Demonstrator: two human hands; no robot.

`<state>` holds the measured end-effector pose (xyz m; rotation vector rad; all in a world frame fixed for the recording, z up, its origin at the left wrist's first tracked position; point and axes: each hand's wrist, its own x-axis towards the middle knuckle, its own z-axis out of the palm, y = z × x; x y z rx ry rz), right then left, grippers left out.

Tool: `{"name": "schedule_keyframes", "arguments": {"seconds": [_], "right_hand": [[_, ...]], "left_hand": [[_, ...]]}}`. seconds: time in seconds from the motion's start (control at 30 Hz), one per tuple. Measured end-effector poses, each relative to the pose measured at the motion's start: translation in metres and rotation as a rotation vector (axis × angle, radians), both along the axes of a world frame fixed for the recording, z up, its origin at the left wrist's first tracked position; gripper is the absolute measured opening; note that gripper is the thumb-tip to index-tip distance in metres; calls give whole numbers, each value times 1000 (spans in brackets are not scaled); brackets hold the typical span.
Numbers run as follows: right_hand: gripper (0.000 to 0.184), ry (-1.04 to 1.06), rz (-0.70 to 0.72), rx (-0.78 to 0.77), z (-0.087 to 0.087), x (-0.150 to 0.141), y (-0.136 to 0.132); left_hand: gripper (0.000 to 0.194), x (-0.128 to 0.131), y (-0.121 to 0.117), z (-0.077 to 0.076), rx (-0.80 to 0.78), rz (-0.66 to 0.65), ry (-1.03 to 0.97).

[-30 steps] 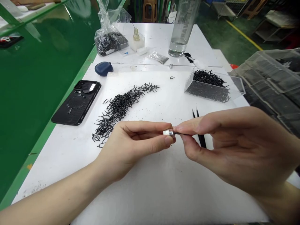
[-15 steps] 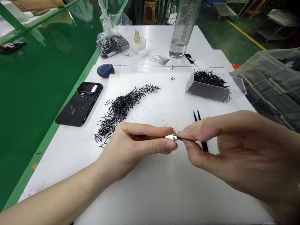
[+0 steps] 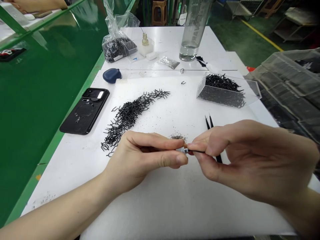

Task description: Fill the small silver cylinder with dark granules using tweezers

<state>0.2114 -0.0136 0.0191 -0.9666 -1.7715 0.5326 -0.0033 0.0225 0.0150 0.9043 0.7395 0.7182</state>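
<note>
Between thumb and forefinger, my left hand point(image 3: 147, 156) pinches a small silvery-white block point(image 3: 182, 150), most of it covered by the fingers. Facing it, my right hand point(image 3: 240, 163) pinches a thin black forked piece point(image 3: 196, 151), whose end meets the block. Whether that end sits inside the block I cannot tell. Black tweezers point(image 3: 209, 122) lie partly behind my right fingers. Beyond my left hand a curved heap of black Y-shaped pieces point(image 3: 130, 113) spreads over the white mat. Tiny dark specks point(image 3: 177, 137) are gathered just past my fingertips.
A clear box point(image 3: 222, 96) of black pieces stands at right, beside stacked clear containers point(image 3: 287, 80). At left lie a black phone point(image 3: 86, 111) and a blue case point(image 3: 112, 75). Behind are a plastic bag point(image 3: 116, 46), a small bottle point(image 3: 145, 40) and a tall water bottle point(image 3: 191, 43).
Both hands have shifted slightly down together, the block and black piece still pinched. The block has tilted a little, and more of the speck pile shows behind the fingers.
</note>
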Motion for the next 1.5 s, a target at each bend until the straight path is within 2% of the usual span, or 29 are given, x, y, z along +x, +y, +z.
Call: {"name": "schedule_keyframes", "arguments": {"seconds": [0.4,0.9,0.97,1.07,1.13,1.2,1.33,1.4,1.5], "right_hand": [[29,35,38,62,-6,2,8],[35,86,42,114,-9,2,13],[38,132,20,111,-7,1,14],[41,235,-74,28,-1,2,17],[38,305,-88,-29,2,5,20],[35,364,-53,-70,2,9,24],[35,404,-23,-110,-1,14,30],[34,421,1,-92,-4,15,32],[34,439,48,-68,-6,16,34]], "left_hand": [[23,0,0,-2,51,15,24],[20,3,1,-1,34,37,7],[19,3,1,-1,54,47,3],[24,2,1,-2,110,87,12],[27,3,1,-2,224,110,52],[26,3,-1,-2,449,101,116],[23,5,-5,-2,938,-46,263],[21,6,-6,-5,1090,-108,316],[17,6,-6,-9,1229,-104,407]]}}
